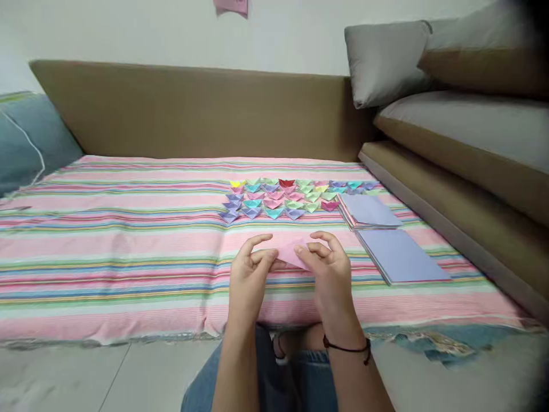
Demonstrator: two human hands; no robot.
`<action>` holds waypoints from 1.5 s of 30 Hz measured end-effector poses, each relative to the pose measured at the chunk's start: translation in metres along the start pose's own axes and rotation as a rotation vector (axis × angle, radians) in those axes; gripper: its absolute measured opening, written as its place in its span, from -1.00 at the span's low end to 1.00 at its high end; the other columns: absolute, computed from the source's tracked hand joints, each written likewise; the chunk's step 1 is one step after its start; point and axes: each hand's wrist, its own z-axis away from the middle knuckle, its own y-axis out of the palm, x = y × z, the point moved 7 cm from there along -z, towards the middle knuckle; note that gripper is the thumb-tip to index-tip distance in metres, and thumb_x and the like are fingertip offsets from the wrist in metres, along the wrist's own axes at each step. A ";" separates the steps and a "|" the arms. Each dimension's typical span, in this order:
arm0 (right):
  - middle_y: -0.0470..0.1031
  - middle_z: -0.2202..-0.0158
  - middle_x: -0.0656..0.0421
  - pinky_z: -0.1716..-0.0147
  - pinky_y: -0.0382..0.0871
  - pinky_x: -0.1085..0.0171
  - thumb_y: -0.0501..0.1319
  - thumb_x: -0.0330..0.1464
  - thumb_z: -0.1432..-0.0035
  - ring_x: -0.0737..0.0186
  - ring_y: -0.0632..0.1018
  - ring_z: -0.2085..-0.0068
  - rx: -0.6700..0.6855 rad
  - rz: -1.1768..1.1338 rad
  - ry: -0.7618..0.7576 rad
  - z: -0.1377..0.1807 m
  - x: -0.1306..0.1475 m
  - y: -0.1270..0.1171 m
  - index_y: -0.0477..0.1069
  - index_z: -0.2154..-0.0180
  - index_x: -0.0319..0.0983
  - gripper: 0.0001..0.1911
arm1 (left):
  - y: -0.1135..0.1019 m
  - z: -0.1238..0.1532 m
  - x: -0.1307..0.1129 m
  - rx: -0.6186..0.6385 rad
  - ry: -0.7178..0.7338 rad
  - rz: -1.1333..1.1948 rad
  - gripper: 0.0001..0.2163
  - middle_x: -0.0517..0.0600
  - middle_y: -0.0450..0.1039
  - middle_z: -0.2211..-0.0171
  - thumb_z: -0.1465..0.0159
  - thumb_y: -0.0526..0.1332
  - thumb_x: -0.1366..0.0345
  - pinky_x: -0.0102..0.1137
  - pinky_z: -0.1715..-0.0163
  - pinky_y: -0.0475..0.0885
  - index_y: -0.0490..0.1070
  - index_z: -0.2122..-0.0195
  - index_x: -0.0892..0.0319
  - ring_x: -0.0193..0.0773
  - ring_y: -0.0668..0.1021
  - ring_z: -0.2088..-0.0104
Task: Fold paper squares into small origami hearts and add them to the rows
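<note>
A small folded piece of pink paper [288,253] is held up between my two hands, above the striped cloth. My left hand [252,264] pinches its left corner between thumb and fingers. On the other side, my right hand [328,264] grips the paper with the thumb lying across its front. Beyond my hands, several rows of small folded paper boats [273,212] in purple, teal, pink, green, yellow and red stand on the cloth. My fingers hide part of the pink paper's edges.
Two stacks of paper lie to the right, a smaller stack [369,210] behind a larger lavender one [401,256]. Striped cloth [107,246] covers the seat. Grey and brown cushions [463,131] are piled along the right side, and a brown backrest [193,111] runs behind.
</note>
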 end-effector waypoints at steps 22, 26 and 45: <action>0.43 0.61 0.35 0.50 0.27 0.39 0.39 -0.43 0.21 0.41 0.40 0.55 -0.023 -0.015 -0.017 -0.003 0.001 -0.002 0.28 0.33 -0.21 -0.63 | 0.006 0.000 0.003 0.017 0.017 0.116 -0.74 -0.23 0.32 0.66 -0.18 0.19 0.32 -0.45 0.43 0.46 0.19 0.12 0.13 -0.37 0.51 0.57; 0.44 0.61 0.34 0.49 0.28 0.39 0.39 -0.43 0.21 0.40 0.41 0.54 -0.007 -0.034 -0.006 -0.004 0.000 0.000 0.28 0.32 -0.21 -0.63 | 0.004 0.000 0.003 -0.007 0.010 0.085 -0.80 -0.24 0.27 0.68 -0.21 0.13 0.31 -0.47 0.44 0.45 0.20 0.14 0.11 -0.37 0.51 0.56; 0.44 0.58 0.35 0.45 0.30 0.38 0.36 -0.47 0.19 0.40 0.42 0.52 0.014 -0.041 -0.013 -0.003 0.000 0.001 0.20 0.30 -0.18 -0.58 | 0.003 0.001 0.003 0.044 -0.030 -0.156 -0.44 -0.20 0.40 0.63 0.04 0.37 0.28 -0.51 0.53 0.39 0.12 0.06 0.10 -0.32 0.54 0.58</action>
